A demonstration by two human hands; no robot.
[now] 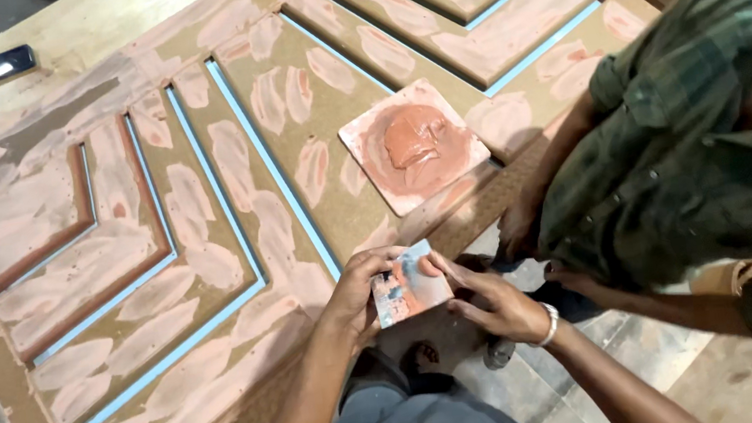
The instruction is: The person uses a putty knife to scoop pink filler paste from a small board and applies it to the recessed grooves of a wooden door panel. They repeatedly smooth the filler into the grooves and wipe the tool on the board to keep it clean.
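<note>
Both hands closed on the scraper card (409,284), held just off the near edge of the door panel (204,213): left hand (358,295) pinches its left edge, thumb on top, right hand (492,298) fingertips on its right edge and face. Card is a thin flat rectangle, smeared pink and grey-blue with filler. Looks like the card is being wiped or loaded, so I'd keep the working edge clean and straight, and hold it flat rather than bowed. The panel is a brown fibreboard slab with routed chevron grooves showing pale blue at the bottom; its faces are covered with matte pink putty patches, dry-looking. Square tile (414,145) lies on the panel, well apart from the card, carrying a wet, glossy mound of reddish-pink putty. A dark phone (1,64) lies at the far left corner. A second person in a green checked shirt (674,146) leans in from the right, their hand (521,222) on the panel's near edge.
</note>
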